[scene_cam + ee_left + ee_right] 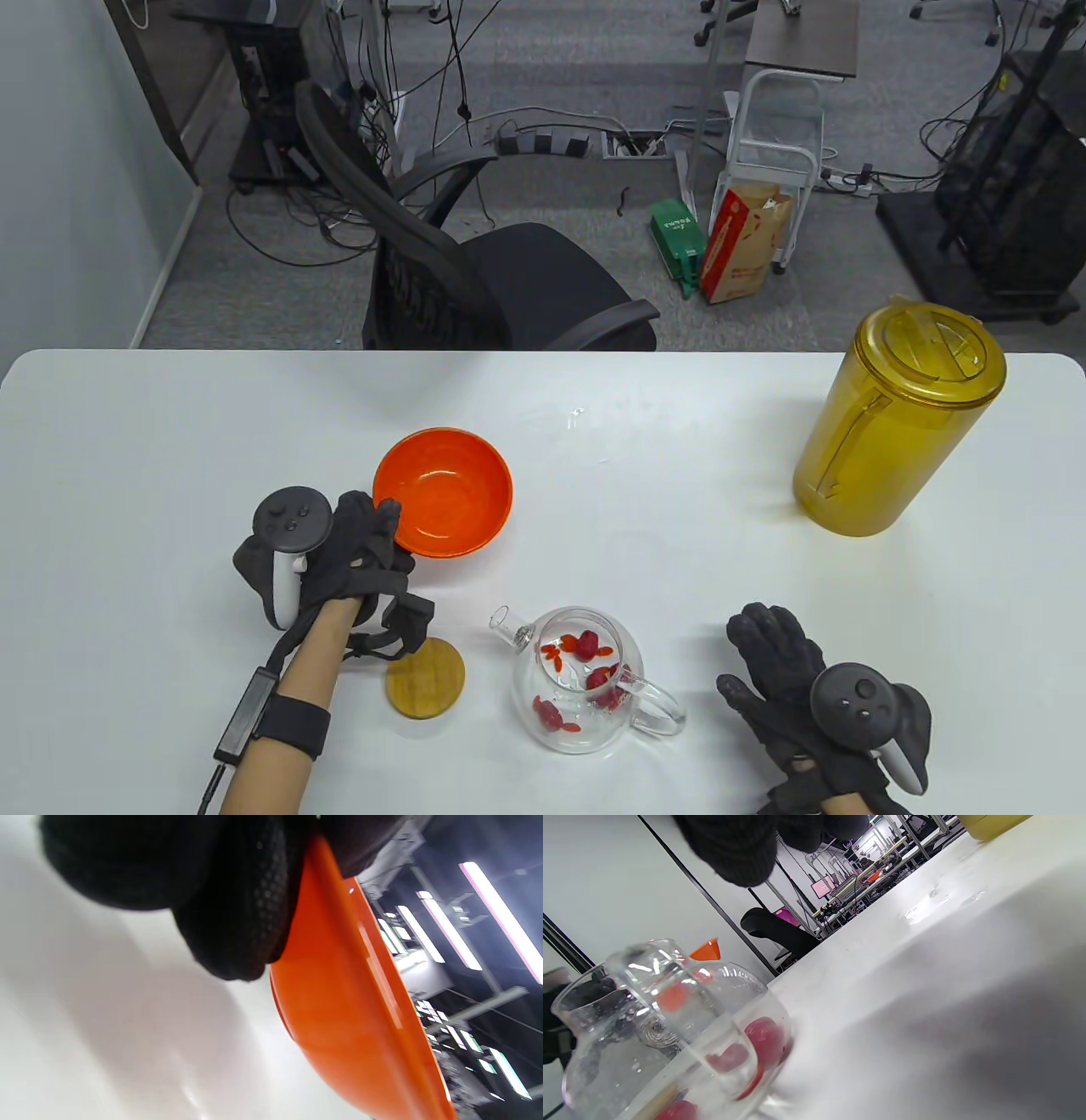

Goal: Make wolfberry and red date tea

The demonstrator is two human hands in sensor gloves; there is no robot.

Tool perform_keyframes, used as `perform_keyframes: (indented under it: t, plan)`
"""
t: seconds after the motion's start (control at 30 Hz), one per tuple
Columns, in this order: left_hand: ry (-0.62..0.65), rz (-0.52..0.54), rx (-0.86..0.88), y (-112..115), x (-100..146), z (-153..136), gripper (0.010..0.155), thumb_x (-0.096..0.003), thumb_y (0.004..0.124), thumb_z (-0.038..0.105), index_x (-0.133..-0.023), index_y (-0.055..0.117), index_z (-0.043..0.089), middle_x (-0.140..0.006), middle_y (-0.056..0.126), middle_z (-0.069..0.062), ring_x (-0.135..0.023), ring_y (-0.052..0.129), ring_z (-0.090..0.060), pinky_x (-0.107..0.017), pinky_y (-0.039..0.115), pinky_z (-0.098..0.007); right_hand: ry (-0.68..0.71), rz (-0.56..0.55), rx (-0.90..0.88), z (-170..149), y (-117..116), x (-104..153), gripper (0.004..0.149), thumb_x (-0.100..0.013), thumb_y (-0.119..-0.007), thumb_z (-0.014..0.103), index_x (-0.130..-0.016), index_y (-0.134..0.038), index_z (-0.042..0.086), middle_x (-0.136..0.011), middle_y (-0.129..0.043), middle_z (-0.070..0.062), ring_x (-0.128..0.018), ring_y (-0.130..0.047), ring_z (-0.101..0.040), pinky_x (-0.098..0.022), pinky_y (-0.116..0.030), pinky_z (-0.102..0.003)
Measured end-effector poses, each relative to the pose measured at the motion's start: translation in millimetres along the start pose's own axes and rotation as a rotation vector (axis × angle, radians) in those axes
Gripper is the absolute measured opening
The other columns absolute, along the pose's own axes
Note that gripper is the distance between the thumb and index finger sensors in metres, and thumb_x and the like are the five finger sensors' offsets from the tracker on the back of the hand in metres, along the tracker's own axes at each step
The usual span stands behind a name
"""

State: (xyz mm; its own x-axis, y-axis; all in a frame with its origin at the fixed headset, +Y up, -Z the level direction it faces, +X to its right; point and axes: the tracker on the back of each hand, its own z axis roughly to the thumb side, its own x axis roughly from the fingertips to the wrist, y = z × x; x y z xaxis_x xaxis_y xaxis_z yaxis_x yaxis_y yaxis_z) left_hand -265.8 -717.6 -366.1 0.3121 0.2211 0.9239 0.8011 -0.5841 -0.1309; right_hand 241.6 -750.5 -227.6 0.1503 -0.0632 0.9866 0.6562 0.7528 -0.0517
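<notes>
A clear glass teapot (585,679) stands near the table's front edge, lid off, with red dates (604,683) and wolfberries inside; it also shows in the right wrist view (666,1031). Its round bamboo lid (426,678) lies flat to its left. An empty orange bowl (444,491) sits further back. My left hand (373,543) grips the bowl's near-left rim; the left wrist view shows the bowl (352,1005) with glove fingers (237,908) on its edge. My right hand (776,658) rests flat and empty on the table, right of the teapot.
A tall yellow lidded pitcher (899,420) stands at the table's back right. A black office chair (475,272) sits beyond the far edge. A few water drops (577,416) lie mid-table.
</notes>
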Motion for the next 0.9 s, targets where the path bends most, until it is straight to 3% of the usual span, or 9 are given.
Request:
perform_keyframes:
  t: [0.13,0.3,0.67,0.9]
  plan:
    - [-0.139,-0.009,0.026,5.1,-17.8,-31.3,0.047,-0.0579,0.074,0.037,-0.085,0.067,-0.001,-0.051,0.104,-0.009,-0.023,0.11,-0.019,-0.016,0.093,-0.028,-0.005,0.002,-0.003,-0.2,0.0,-0.3,0.069,-0.057,-0.079,0.04,-0.114,-0.048,0.014,-0.122,-0.039,-0.011,-0.11,-0.029,-0.035,-0.076,-0.029,-0.06]
    - [-0.209,-0.035,0.041,13.6,-26.6,-52.4,0.048,-0.058,0.074,0.036,-0.085,0.067,-0.002,-0.051,0.105,-0.01,-0.024,0.11,-0.019,-0.016,0.093,-0.028,-0.01,0.003,-0.01,-0.3,0.0,-0.6,0.069,-0.057,-0.078,0.04,-0.113,-0.049,0.014,-0.122,-0.039,-0.011,-0.11,-0.029,-0.035,-0.076,-0.029,-0.06]
    - [-0.277,-0.076,0.046,17.8,-33.1,-65.0,0.049,-0.0583,0.074,0.037,-0.086,0.068,-0.003,-0.052,0.106,-0.011,-0.027,0.111,-0.021,-0.019,0.094,-0.03,-0.01,0.009,-0.01,-0.7,0.1,-1.4,0.069,-0.057,-0.078,0.04,-0.113,-0.049,0.014,-0.122,-0.039,-0.011,-0.11,-0.03,-0.035,-0.076,-0.03,-0.061]
    - [-0.242,-0.09,0.003,12.2,-22.4,-62.1,0.058,-0.0586,0.074,0.04,-0.089,0.068,-0.009,-0.058,0.104,-0.022,-0.034,0.109,-0.032,-0.021,0.092,-0.039,-0.009,0.01,-0.013,-1.0,0.2,-1.5,0.069,-0.057,-0.078,0.04,-0.114,-0.048,0.014,-0.122,-0.039,-0.012,-0.11,-0.03,-0.036,-0.076,-0.03,-0.061]
